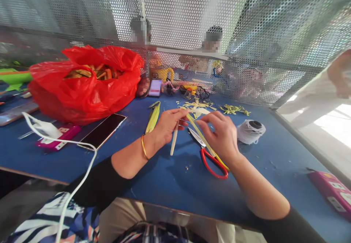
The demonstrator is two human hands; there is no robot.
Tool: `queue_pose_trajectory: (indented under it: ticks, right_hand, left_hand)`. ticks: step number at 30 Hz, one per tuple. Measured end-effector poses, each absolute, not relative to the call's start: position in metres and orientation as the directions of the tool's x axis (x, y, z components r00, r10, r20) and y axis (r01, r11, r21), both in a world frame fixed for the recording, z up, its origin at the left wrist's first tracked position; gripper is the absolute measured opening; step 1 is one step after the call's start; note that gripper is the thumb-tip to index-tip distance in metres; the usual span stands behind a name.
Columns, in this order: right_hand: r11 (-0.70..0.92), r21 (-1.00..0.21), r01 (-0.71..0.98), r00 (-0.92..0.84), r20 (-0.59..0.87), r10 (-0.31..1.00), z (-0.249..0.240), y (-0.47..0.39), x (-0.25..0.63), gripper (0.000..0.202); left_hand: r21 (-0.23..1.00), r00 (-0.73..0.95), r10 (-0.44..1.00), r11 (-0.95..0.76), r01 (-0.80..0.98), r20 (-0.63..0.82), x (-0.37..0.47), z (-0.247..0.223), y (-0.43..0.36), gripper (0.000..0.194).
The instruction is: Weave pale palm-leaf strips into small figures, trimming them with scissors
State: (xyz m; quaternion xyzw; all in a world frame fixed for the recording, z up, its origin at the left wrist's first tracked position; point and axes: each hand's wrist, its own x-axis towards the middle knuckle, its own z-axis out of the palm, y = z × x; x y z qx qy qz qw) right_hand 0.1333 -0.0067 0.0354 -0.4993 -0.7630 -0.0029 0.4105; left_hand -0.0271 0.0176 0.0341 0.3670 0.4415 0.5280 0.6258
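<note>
My left hand (168, 124), with a gold bracelet at the wrist, is closed on pale husk strips (174, 139); one hangs down below the fingers and a longer greenish one slants down to the right. My right hand (221, 133) is just right of it with its fingers curled near a pale strip end; what its fingertips hold is too small to make out. Red-handled scissors (212, 164) lie partly open below and between the hands. A green husk bundle (153, 118) rests behind my left wrist. Husk scraps (196, 106) lie beyond the fingers.
A red plastic bag (87, 89) stands at the back left, with a phone (105, 129) before it. White thread (251, 131) sits right of my right hand. A perforated metal screen (181, 20) closes the table's back. Purple boxes (333, 192) lie right and left; a white cable crosses the left.
</note>
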Motion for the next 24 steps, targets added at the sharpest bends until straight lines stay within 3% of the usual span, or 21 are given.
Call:
queue_pose_trajectory:
  ticks: [4, 6, 11, 17, 24]
  right_hand:
    - [0.374, -0.541, 0.753, -0.231, 0.314, 0.921, 0.028, -0.006, 0.128, 0.015]
    - [0.344, -0.612, 0.712, -0.241, 0.246, 0.939, 0.026, -0.004, 0.128, 0.019]
    - [0.377, -0.669, 0.641, -0.284, 0.250, 0.926, 0.032, -0.005, 0.131, 0.034]
    - [0.388, -0.602, 0.697, -0.282, 0.268, 0.921, 0.041, -0.007, 0.135, 0.034]
    - [0.365, -0.752, 0.548, -0.358, 0.183, 0.915, 0.046, -0.001, 0.143, 0.035]
  left_hand:
    - [0.882, 0.075, 0.959, 0.279, -0.379, -0.272, -0.026, 0.034, 0.017, 0.011]
    - [0.859, 0.109, 0.942, 0.334, -0.388, -0.317, -0.027, 0.033, 0.018, 0.013]
    - [0.832, 0.265, 0.880, 0.464, -0.304, -0.394, -0.033, 0.030, 0.027, 0.018]
    - [0.850, 0.308, 0.902, 0.401, -0.341, -0.302, -0.034, 0.029, 0.028, 0.009]
    - [0.663, 0.552, 0.774, 0.592, -0.458, -0.310, -0.038, 0.028, 0.030, 0.018]
